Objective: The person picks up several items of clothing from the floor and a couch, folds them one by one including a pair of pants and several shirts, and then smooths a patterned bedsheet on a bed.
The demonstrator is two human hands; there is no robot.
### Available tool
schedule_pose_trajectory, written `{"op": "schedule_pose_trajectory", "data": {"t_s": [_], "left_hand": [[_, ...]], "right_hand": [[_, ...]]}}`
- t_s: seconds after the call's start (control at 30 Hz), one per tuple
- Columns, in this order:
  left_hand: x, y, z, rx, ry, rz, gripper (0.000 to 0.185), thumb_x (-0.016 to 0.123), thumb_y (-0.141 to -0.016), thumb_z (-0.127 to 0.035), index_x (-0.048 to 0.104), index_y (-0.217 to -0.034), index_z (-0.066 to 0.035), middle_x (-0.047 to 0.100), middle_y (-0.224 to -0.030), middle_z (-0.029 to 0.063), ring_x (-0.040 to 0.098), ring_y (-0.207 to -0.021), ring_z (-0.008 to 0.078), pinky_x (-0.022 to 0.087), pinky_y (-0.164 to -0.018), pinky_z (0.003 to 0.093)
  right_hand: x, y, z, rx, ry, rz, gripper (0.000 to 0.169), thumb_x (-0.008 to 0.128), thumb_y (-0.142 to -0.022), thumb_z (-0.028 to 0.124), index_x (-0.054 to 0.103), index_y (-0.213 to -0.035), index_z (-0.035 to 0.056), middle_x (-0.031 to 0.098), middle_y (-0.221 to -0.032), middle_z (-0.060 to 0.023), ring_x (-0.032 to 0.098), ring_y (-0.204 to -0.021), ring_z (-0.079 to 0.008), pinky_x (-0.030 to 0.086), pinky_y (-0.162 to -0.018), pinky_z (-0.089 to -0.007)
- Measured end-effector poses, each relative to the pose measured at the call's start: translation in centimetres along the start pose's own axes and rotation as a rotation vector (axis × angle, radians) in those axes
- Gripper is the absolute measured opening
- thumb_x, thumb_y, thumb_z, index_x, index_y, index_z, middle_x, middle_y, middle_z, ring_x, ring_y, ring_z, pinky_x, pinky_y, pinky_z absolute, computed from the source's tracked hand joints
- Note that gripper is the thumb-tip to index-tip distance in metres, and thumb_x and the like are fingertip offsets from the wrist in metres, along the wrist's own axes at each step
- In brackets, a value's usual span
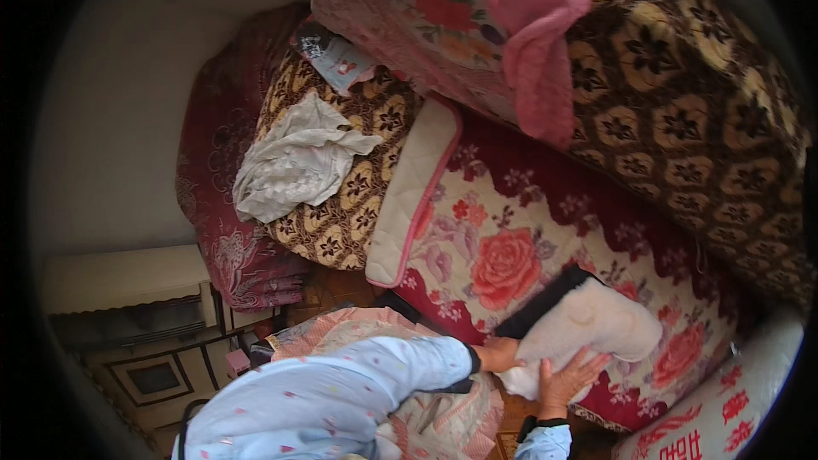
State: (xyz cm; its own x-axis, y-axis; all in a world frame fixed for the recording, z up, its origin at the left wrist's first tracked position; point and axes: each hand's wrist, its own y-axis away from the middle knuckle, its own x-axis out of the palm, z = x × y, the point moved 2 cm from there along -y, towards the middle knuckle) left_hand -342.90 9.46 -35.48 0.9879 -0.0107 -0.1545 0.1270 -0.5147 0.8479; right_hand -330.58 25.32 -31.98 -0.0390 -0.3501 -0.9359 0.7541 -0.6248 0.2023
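Observation:
A folded piece of cream fleece fabric (594, 319) with a black band (543, 303) along one side lies on the flowered quilted mat (505, 262). My left hand (500, 355) holds its near left edge, the fingers partly hidden by the cloth. Flat on the near side of the fleece rests my right hand (567, 378), its fingers spread and the thumb pointing up. A white bit of cloth (521, 383) shows below the fleece, between the two hands.
Beyond the mat stands a brown patterned sofa (677, 121), with a pink cloth (543, 45) draped over it. A crumpled white cloth (300, 160) lies on a patterned cushion (364, 191). A plastic sack (722, 396) with red printing is at right, a cream cabinet (147, 358) at left.

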Motion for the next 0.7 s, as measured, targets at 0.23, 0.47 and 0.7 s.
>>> {"op": "schedule_pose_trajectory", "data": {"t_s": [0.23,0.47,0.7], "left_hand": [[-1.7,-1.1,-1.0,0.026,0.018,0.089,0.052,0.073,-0.083,-0.039,0.065,-0.118,-0.002,0.065,-0.117,0.026,0.062,-0.111,0.0414,0.048,-0.096,0.0466],[-13.5,8.3,6.2,0.326,0.318,-0.344,0.053,0.074,-0.082,-0.029,0.052,-0.124,-0.006,0.064,-0.097,0.0179,0.064,-0.087,0.0289,0.051,-0.076,0.04],[-43.2,30.0,22.2,0.031,-0.171,-1.582,0.054,0.068,-0.08,-0.004,0.051,-0.131,-0.004,0.05,-0.137,0.0193,0.046,-0.127,0.0381,0.036,-0.108,0.0448]], "right_hand": [[0.8,-1.7,-0.5,-0.042,0.044,-0.052,0.107,0.081,-0.068,0.037,0.022,-0.153,0.0108,0.01,-0.158,-0.0298,0.011,-0.146,-0.0499,0.021,-0.112,-0.0638],[-5.2,-2.6,3.7,0.056,0.138,0.139,0.102,0.08,-0.068,0.036,0.03,-0.152,0.0078,0.019,-0.155,-0.032,0.018,-0.146,-0.0466,0.019,-0.114,-0.0593],[-12.1,-5.3,7.9,0.089,0.174,-0.108,0.051,0.075,-0.08,0.025,0.057,-0.121,0.0005,0.054,-0.125,-0.0243,0.056,-0.114,-0.0388,0.047,-0.094,-0.0438]]}}
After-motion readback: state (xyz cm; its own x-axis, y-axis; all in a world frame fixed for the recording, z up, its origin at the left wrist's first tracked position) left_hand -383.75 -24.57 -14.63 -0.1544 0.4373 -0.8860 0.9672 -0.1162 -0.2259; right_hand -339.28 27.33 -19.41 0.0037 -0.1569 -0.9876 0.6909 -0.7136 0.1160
